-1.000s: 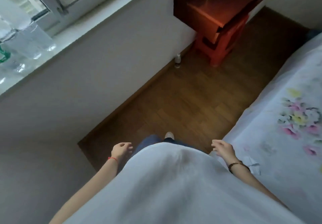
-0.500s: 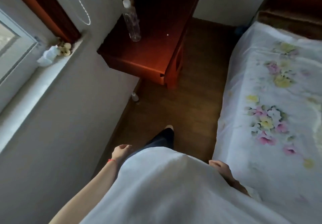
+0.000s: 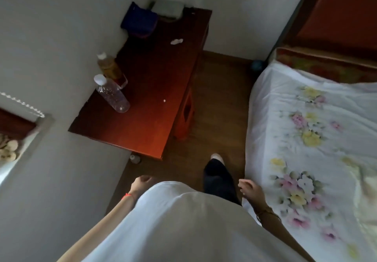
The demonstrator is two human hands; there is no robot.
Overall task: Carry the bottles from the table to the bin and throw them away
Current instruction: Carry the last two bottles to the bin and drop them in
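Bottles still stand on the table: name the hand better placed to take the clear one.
Left. The left hand hangs empty on the table side, likely nearer the clear bottle; the right hand is by the bed.

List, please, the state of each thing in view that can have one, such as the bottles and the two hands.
clear bottle: capped, upright on the table, looks empty
amber bottle: capped, upright behind the clear one, holds yellowish liquid
small bottle: on the floor by the table's corner
left hand: empty, fingers loosely curled
right hand: empty, fingers loose
bed sheet: spread, wrinkled
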